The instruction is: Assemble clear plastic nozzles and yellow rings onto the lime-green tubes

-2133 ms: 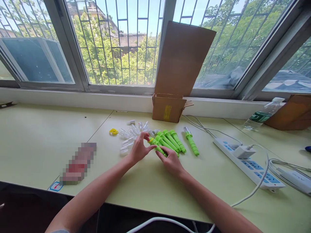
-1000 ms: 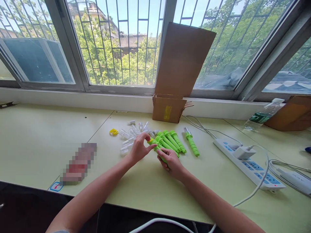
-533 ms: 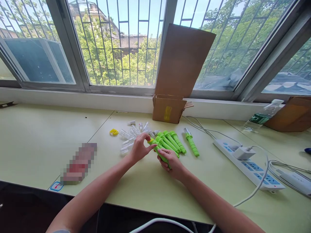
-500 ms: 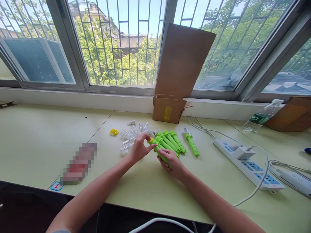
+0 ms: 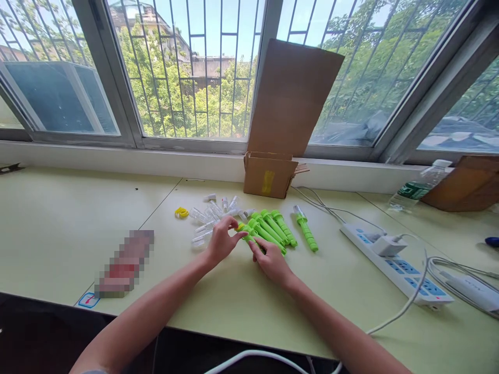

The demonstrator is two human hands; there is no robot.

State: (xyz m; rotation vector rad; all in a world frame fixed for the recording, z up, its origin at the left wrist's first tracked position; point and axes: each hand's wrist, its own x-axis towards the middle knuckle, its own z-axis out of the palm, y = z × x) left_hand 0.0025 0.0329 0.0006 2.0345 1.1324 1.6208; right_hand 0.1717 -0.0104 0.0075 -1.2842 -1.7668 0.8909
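Note:
My left hand [image 5: 223, 241] pinches the upper end of a green plastic tube, where a yellow ring [image 5: 240, 226] sits. My right hand [image 5: 272, 261] is closed around the same tube's lower part, with the fingertips hidden beneath it. Just beyond the hands, several ribbed green tubes [image 5: 268, 228] with threaded tops lie side by side. To the left of them is a loose pile of clear plastic caps [image 5: 201, 228] and small white pieces [image 5: 209, 197]. Yellow rings [image 5: 181, 212] rest at the pile's left edge. One green tube with a clear cap [image 5: 306, 228] lies apart on the right.
A cardboard box [image 5: 268, 176] with a raised flap stands against the window wall. At right are a power strip [image 5: 393, 267] with a plugged-in charger, cables and a water bottle [image 5: 419, 187]. A blurred flat item [image 5: 125, 265] lies at left.
My right hand has rolled over the green tube, its back now turned more upward and the fingers underneath hidden. My left hand stays pinched at the yellow-ringed end. The view has shifted slightly.

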